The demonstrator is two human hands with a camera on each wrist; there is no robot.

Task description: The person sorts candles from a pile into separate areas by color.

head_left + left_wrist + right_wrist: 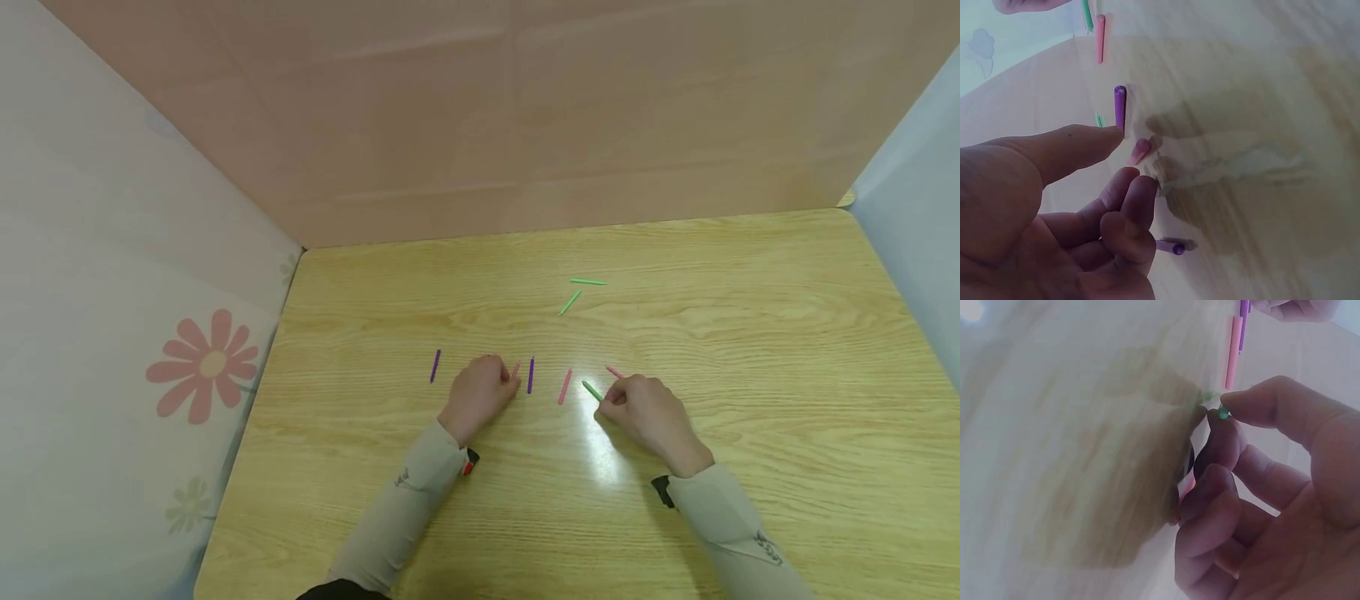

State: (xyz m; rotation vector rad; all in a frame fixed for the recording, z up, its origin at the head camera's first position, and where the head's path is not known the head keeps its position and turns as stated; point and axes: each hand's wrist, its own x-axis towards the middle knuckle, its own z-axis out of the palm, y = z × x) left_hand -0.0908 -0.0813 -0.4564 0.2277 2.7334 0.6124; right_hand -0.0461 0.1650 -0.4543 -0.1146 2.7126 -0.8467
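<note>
Two hands work low on the worktop: right hand pinches a green stick in a narrow grip for lifting; left hand, fingers curled, closes on a pink stick.

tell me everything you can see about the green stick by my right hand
The green stick is short, thin, straight and plain bright green, seemingly plastic. It lies slanted on the wooden table, its near end pinched between thumb and forefinger of the right hand. A pink stick lies just left of it, not touching.
</note>
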